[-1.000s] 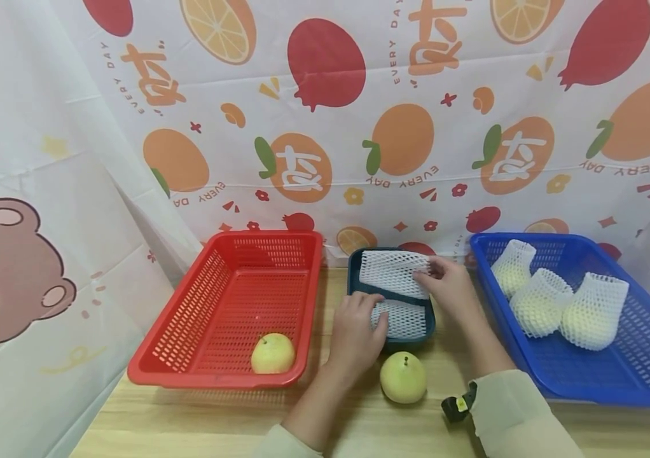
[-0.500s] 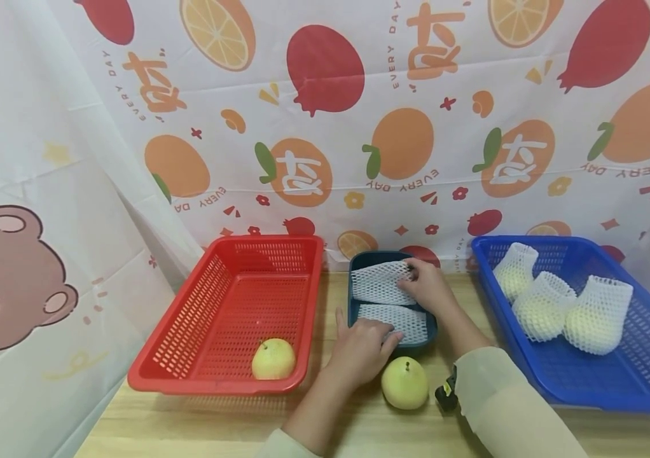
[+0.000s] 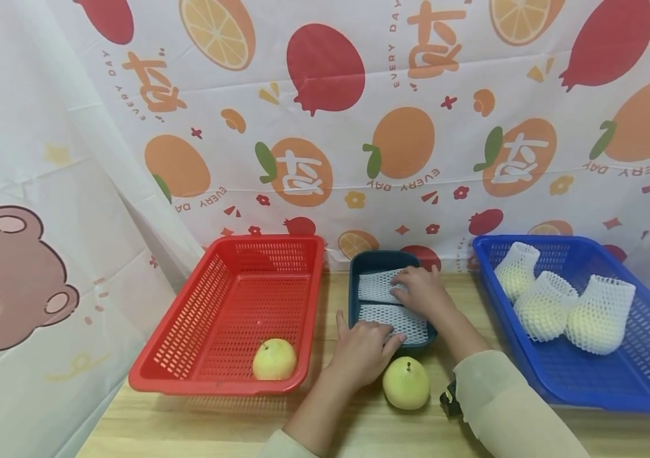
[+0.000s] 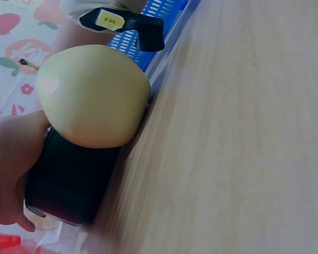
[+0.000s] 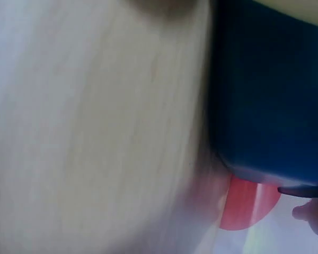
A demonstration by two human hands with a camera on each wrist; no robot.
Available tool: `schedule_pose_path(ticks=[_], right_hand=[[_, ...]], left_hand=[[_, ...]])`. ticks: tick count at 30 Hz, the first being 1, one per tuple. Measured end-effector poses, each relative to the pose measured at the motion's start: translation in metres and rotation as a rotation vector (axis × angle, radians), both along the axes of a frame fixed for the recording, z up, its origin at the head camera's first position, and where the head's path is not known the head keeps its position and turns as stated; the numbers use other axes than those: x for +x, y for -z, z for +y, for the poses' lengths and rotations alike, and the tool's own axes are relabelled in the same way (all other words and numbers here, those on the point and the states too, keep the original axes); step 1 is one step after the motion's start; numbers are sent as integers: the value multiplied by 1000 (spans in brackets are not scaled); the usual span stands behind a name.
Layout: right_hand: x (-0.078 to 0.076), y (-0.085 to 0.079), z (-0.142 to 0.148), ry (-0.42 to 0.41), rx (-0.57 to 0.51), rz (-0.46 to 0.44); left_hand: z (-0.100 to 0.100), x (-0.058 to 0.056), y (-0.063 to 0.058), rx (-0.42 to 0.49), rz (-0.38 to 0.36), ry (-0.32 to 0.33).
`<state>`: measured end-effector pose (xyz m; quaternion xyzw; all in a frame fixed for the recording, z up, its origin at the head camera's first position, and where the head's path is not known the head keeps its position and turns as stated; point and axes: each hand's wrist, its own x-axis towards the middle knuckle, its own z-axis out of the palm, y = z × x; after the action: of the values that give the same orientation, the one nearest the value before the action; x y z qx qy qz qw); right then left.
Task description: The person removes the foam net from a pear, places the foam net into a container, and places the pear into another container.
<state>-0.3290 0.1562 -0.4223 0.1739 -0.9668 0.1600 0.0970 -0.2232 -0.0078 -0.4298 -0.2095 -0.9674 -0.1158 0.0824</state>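
Note:
A small dark teal basket with two compartments holds white foam fruit nets. My right hand rests its fingers on the far net, which lies down in the far compartment. With fingers spread, my left hand reaches over the basket's near left corner and touches the near net. A yellow-green pear stands on the table just in front of the basket, stem up. In the left wrist view the pear overlaps the basket's dark wall. The right wrist view shows mostly the basket's side.
Left of my hands a red basket holds one bare pear. On the right, a blue basket holds three pears in foam nets. A printed cloth hangs behind the wooden table.
My right hand has moved left and lowered the far net's raised end into the compartment. My left hand has shifted toward the near edge of the basket, its fingers spreading.

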Motion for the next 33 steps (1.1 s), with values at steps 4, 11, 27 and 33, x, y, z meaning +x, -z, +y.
schedule_pose_path(ticks=[4,11,27,33], right_hand=[[3,2,-1,-27,53,-161],[5,3,-3,-18,98,-233],[6,5,-7,3,162,-203],[7,4,-6,-23,100,-164]], left_hand=[[0,2,-2,7,-7,-1],[1,9,-17,158,111,32],[-11,48,-35,391,-63,331],[-5,46,-23,447,-17,314]])
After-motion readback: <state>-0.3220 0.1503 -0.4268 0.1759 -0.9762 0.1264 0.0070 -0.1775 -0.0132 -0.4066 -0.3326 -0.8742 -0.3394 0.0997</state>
